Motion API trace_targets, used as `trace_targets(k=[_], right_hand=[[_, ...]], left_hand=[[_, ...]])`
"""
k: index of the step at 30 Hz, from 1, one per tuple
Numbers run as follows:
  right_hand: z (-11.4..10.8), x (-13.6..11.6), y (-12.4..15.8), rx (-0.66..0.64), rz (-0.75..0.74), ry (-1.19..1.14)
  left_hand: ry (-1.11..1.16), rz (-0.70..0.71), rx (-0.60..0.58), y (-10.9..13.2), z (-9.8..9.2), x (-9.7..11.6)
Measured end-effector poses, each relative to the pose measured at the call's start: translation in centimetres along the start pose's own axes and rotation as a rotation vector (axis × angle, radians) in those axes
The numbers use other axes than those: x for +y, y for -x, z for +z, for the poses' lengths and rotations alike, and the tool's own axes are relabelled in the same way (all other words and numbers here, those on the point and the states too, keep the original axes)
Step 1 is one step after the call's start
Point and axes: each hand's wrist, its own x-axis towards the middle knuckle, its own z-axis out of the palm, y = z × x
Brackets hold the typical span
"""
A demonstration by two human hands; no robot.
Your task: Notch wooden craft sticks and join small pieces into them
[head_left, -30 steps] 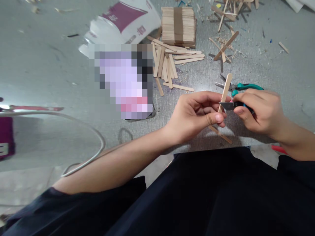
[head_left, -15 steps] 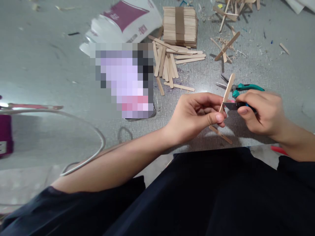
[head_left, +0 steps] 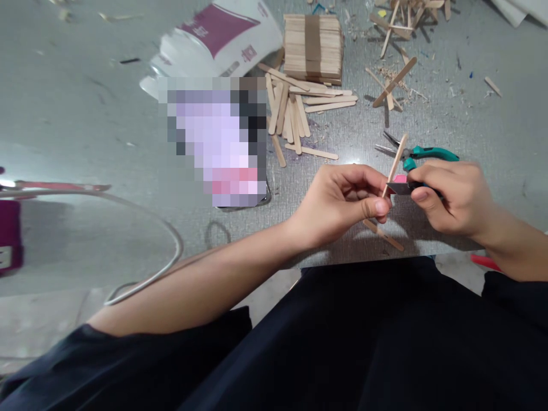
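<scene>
My left hand (head_left: 338, 197) pinches a wooden craft stick (head_left: 398, 155) near its lower end, between thumb and fingers. The stick leans up and to the right, its narrow edge towards me. Closed in my right hand (head_left: 456, 191) is a knife (head_left: 401, 189); its handle is mostly hidden by the fingers. Its grey blade touches the stick just above my left thumb. Partly covered behind the blade is a small pink thing (head_left: 400, 178). Teal-handled pliers (head_left: 434, 152) lie with jaws apart just beyond my right hand. Another craft stick (head_left: 384, 235) lies below my left hand.
Loose craft sticks (head_left: 295, 117) lie before a banded stack of sticks (head_left: 295, 48). Crossed sticks (head_left: 394, 83) stand among shavings at the back right. A tissue pack (head_left: 240, 34), a blurred-out object (head_left: 209, 125) and a pale cable (head_left: 165, 220) are on the left.
The craft stick in my left hand has turned, showing its narrow edge instead of its flat face. The knife blade has shifted slightly down, uncovering more of the pink thing.
</scene>
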Motion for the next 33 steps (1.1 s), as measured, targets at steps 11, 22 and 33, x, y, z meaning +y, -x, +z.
trace_targets(k=[11, 22, 33], right_hand=[[-0.3, 0.2, -0.4, -0.110, -0.078, -0.158], [1.2, -0.2, 0.0, -0.160, -0.116, -0.183], [1.3, -0.3, -0.1, -0.131, -0.124, -0.142]], left_hand=[[0.010, -0.173, -0.276, 0.1, -0.4, 0.8], [-0.134, -0.220, -0.345, -0.1, -0.9, 0.9], [-0.187, -0.151, -0.323, -0.2, -0.6, 0.6]])
